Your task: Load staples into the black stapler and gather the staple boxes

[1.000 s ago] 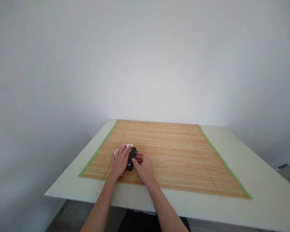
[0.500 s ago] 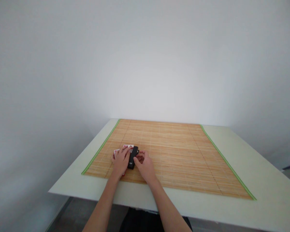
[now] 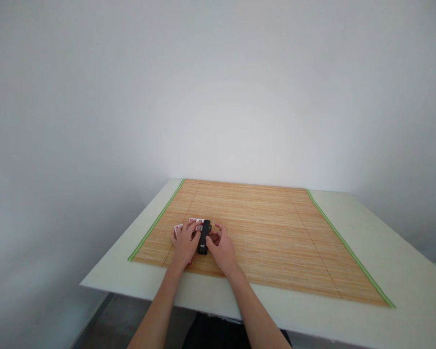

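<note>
On the bamboo mat [image 3: 276, 242], near its seven-o'clock corner, both hands were gathered around a small black box [image 3: 204, 237]. The left hand [image 3: 186, 244] lay flat, fingers spread, over a loose cluster of red-backed playing cards [image 3: 193, 222], whose edges peeked out at twelve o'clock from the fingertips. The right hand [image 3: 221, 245] sat at three o'clock from the box, fingers curled against its side and touching it; whether it was truly gripping the box or only steadying it could not be told from this distance. The box stood narrow-side up between the two hands, its long axis running from six to twelve o'clock, just beside the cards.

As a judgement, the work looked to be in its early or middle part: the cards were still out on the mat beneath the left palm, not visibly stacked square, and none could be seen inside the box. Whether the box was open at either end was too small to tell. The mat rested on a pale table [image 3: 414, 291], with a plain white wall [image 3: 218, 87] behind.
</note>
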Demonstrator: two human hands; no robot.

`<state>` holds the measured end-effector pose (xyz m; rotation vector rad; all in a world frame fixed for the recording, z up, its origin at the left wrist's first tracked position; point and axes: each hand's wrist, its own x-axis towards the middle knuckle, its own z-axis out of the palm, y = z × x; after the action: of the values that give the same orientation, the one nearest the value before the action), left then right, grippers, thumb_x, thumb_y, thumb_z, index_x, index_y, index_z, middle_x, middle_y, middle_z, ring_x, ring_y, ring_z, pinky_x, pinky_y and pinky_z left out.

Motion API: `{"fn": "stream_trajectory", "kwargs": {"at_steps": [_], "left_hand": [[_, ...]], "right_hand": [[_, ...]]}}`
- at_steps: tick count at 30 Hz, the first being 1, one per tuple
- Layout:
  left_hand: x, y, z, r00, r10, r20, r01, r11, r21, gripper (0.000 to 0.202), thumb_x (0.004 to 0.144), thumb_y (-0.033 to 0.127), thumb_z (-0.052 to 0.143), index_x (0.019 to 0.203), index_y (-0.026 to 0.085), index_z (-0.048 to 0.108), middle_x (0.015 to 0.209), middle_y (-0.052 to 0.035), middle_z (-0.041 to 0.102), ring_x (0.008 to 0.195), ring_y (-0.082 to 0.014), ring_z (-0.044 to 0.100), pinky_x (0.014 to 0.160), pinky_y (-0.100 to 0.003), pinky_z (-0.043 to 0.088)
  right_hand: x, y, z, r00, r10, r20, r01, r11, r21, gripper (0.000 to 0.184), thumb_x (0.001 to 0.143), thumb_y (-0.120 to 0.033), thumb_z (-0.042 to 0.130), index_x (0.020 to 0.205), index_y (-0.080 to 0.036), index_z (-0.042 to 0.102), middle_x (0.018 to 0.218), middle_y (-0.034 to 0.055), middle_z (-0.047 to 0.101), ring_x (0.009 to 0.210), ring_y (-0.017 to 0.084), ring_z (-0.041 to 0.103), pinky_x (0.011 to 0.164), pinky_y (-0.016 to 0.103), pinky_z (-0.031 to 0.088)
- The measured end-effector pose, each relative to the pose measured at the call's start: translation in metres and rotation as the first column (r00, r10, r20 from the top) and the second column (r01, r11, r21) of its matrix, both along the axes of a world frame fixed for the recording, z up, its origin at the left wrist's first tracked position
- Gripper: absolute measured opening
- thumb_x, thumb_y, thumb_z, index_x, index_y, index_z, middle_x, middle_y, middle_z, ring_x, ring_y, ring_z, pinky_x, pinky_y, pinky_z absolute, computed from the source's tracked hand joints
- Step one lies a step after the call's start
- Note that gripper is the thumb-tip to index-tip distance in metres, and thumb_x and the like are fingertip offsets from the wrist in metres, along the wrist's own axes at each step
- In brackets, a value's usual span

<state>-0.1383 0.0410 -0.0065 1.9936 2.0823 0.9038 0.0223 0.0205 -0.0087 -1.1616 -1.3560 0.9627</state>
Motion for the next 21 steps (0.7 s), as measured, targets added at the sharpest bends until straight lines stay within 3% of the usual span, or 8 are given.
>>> {"fn": "stream_trajectory", "kwargs": {"at_steps": [10, 21], "left_hand": [[0.0017, 0.0016, -0.0009, 1.0, -0.002, 0.005, 0.002, 1.0, -0.017, 0.035, 0.102, 0.04, 0.044, 0.131, 0.041, 0.064, 0.15, 0.0004, 0.055, 0.138, -0.0301, 0.044, 0.121, -0.059, 0.017], [-0.0023, 0.0016, -0.0023, 0.997, -0.024, 0.073, 0.025, 0.999, -0.022, 0.033, 0.102, 0.04, 0.045, 0.127, 0.042, 0.065, 0.149, 0.0018, 0.056, 0.139, -0.0287, 0.044, 0.121, -0.062, 0.013]], "right_hand": [[-0.0009, 0.0005, -0.0032, 1.0, -0.012, 0.004, 0.012, 1.0, 0.003, 0.055, 0.085, -0.038, 0.067, 0.135, -0.019, 0.054, 0.096, 0.005, 0.076, 0.079, 0.021, 0.069, 0.075, 0.036, 0.056], [-0.0004, 0.0028, -0.0069, 0.999, -0.015, 0.043, 0.015, 1.0, 0.002, 0.056, 0.086, -0.04, 0.068, 0.136, -0.02, 0.053, 0.098, 0.004, 0.075, 0.083, 0.021, 0.069, 0.079, 0.035, 0.055]]}}
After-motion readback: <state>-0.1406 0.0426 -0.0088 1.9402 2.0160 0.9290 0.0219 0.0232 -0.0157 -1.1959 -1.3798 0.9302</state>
